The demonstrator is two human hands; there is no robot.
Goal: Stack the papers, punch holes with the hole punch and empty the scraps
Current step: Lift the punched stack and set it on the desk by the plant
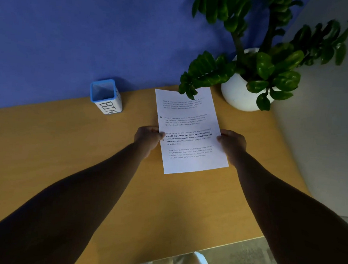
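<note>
A white stack of printed papers (192, 131) lies lengthwise at the middle of the wooden desk (83, 156), with two punched holes showing along its left edge. My left hand (147, 137) grips the papers' left edge and my right hand (231, 144) grips the right edge. A small blue-rimmed white cup marked BIN (106, 97) stands upright to the left, at the back of the desk. No hole punch is in view.
A potted plant in a round white pot (241, 91) stands at the back right, and one leafy branch hangs over the papers' top edge. A blue wall runs behind the desk. The desk's near edge and right edge border the floor.
</note>
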